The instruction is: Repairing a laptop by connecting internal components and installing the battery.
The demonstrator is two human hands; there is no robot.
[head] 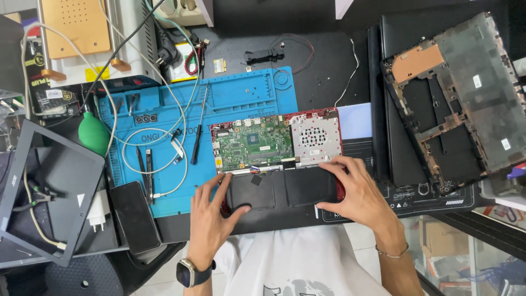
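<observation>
While the opened red laptop base [276, 159] lies at the near edge of the blue repair mat [241, 93], both hands rest on the flat black battery pack [282, 189] that fills its front half. The left hand [211, 211] lies spread, fingers [236, 180] over the pack's left end, thumb pressed against its near edge; the right hand [356, 192] grips the right end, fingers over the far corner, thumb on the near edge. Whether the pack is lifted or seated cannot be told. The pack's long axis runs left to right, parallel to the person's chest; its far edge faces the green mainboard [252, 143] and the perforated silver plate [315, 137]. Judged from this hold, the pack is best handled level, with even pressure at both ends and no flexing, fingertips kept clear of the board. Beside the base lie a black screwdriver [198, 131], a dark phone [134, 216] and a second, stripped chassis [460, 98]
</observation>
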